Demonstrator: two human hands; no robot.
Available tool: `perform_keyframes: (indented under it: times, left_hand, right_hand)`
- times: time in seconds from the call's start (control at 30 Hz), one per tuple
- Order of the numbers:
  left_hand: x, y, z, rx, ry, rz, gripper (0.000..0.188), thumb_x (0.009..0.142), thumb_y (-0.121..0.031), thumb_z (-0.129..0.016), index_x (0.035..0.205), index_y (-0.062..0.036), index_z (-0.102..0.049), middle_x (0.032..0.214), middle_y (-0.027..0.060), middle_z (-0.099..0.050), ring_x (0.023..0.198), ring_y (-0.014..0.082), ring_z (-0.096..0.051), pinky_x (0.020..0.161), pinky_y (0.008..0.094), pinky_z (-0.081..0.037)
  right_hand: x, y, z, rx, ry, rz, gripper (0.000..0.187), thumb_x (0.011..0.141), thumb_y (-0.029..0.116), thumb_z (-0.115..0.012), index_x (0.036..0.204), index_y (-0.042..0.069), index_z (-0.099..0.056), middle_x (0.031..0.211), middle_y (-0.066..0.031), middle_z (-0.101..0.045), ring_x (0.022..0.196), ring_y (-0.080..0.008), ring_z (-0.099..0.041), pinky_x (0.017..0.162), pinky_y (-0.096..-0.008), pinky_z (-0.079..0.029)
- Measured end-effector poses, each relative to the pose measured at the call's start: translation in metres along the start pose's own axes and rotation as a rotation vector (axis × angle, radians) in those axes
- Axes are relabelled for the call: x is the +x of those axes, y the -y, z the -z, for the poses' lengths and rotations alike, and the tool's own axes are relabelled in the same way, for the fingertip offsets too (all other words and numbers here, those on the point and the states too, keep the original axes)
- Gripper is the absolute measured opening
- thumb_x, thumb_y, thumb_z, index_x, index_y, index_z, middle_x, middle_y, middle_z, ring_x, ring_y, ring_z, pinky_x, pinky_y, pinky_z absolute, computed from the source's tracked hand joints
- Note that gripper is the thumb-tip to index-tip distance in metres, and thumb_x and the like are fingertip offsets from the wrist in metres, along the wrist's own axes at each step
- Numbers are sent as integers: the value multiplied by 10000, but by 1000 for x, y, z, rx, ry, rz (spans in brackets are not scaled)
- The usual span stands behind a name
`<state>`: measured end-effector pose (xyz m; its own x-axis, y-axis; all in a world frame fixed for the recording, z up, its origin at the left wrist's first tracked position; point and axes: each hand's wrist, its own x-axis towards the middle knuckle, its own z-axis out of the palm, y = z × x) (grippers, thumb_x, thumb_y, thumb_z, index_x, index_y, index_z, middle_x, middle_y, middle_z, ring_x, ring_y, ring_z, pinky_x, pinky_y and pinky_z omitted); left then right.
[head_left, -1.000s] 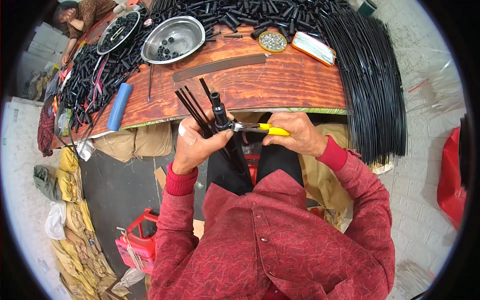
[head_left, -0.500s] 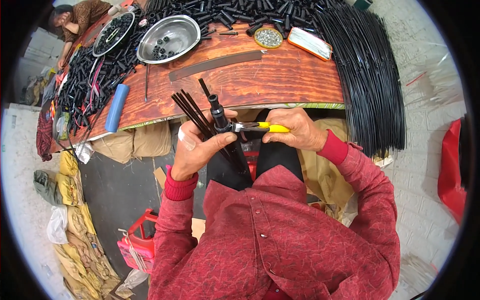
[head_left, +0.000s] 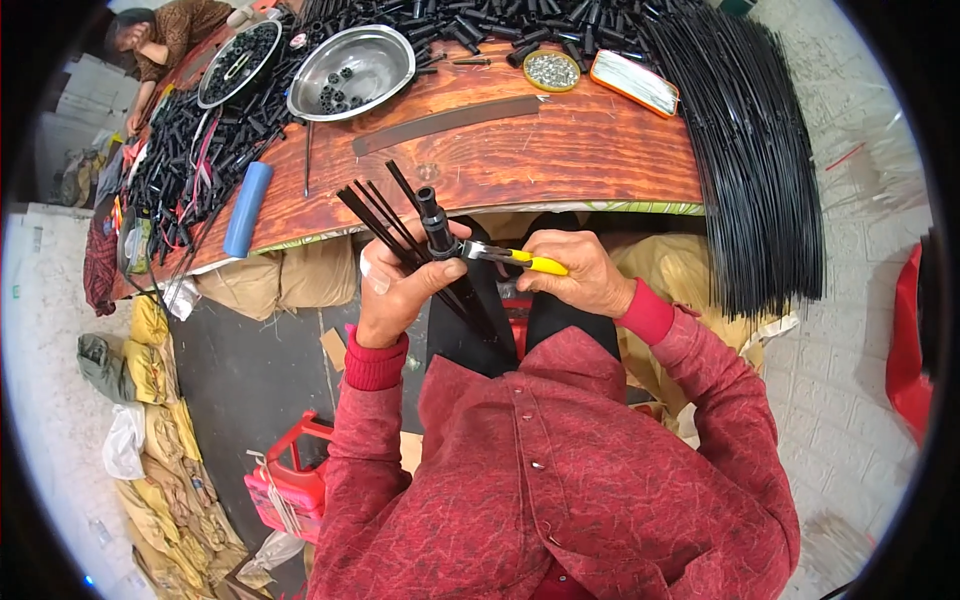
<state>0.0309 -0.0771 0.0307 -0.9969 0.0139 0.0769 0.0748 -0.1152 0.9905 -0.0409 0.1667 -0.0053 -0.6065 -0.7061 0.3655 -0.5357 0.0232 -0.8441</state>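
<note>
Left hand (head_left: pixel 393 297): pinching black tube (head_left: pixel 434 219), rods (head_left: pixel 374 219). Right hand (head_left: pixel 588 272): wrapped round pliers (head_left: pixel 518 257), now tilted more; nose still at tube, work seemingly continuing.

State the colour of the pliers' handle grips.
The handle grips are yellow where visible, seen best in the head view.

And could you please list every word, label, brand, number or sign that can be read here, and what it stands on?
None can be read.
Yellow-handled pliers: no legible marking.
Blue roll: no legible marking.
Red-and-white round item: too small to tell.
</note>
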Motion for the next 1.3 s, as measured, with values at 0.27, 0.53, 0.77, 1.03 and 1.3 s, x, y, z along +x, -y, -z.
perform_keyframes:
  times: [0.27, 0.53, 0.77, 1.03, 1.3]
  left_hand:
    - [0, -15, -9, 69, 40, 75, 348, 803, -91, -782, 1117, 13, -671, 948, 22, -669, 889, 101, -599, 818, 260, -476]
    - [-5, -26, -17, 183, 0, 29, 300, 839, -45, -742, 1122, 8, -657, 973, 23, -685, 864, 89, -613, 802, 243, -482]
    - [-2, -19, -19, 95, -56, 35, 306, 809, -9, -757, 1100, 24, -668, 982, 50, -695, 878, 108, -622, 809, 263, -499]
    - [0, -20, -24, 97, 11, 1, 306, 818, -24, -755, 1104, 24, -658, 975, 46, -684, 873, 113, -616, 803, 262, -488]
    - [-1, -13, -25, 40, -43, -9, 272, 829, -29, -747, 1080, 21, -655, 958, 35, -678, 875, 104, -605, 809, 257, -481]
  right_hand:
    - [6, 1, 24, -85, 100, -13, 296, 772, 206, -807, 795, -8, -604, 786, -121, -585, 655, -277, -568, 590, -348, -446]
    - [11, 19, 49, -139, 140, 51, 274, 768, 218, -804, 842, 5, -648, 765, -112, -590, 672, -288, -603, 589, -368, -463]
    - [18, 56, 69, 218, 397, -502, 391, 917, 339, -685, 704, 20, -609, 617, -12, -574, 538, -87, -527, 508, -273, -420]
    - [-5, 17, 54, 1445, 782, -1057, 622, 994, 560, -426, 614, 69, -448, 640, -99, -538, 447, -137, -458, 425, -245, -370]
    - [8, 74, 67, 77, 272, -633, 396, 697, 140, -866, 911, 47, -545, 681, -19, -554, 586, -85, -589, 528, -270, -474]
